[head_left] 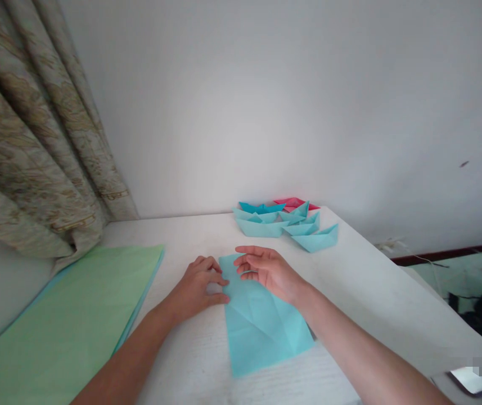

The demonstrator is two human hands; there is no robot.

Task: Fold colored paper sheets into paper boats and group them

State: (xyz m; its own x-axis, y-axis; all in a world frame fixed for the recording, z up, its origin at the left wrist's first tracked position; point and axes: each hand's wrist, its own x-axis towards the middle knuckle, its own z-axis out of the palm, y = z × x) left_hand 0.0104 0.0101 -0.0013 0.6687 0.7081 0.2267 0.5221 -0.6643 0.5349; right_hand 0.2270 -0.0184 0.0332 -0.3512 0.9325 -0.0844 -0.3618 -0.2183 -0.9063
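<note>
Around the pale blue sheet (261, 332), clock times for places, with twelve o'clock toward the wall (241, 112). Close to twelve and one o'clock, on the white table (190, 354), a bunch of folded paper boats: pale blue boats (261, 228) in front, with a darker blue boat (251, 208) and a red boat (293, 203) at the back. Folding all done on those, by the look of them. In the middle, under and beside the hands, the pale blue sheet, lying mostly flat, with lots of slanting crease lines. Creased, but not made into a shape; probably most of the shaping left to do on that one. At ten o'clock, the left hand (201, 284), half open, with bent fingers and tips on or just beside the sheet's left edge; no clear grip. At twelve o'clock, the right hand (270, 273), loosely open over the top part, with fingers a bit curled and nothing seen in them. Cannot tell about any touch there. At nine o'clock, a big green sheet (76, 320), flat, with blue paper (138, 306) peeking out from under. No box or cup to see, just little hollows in the boats, too small to tell about anything inside.
</note>
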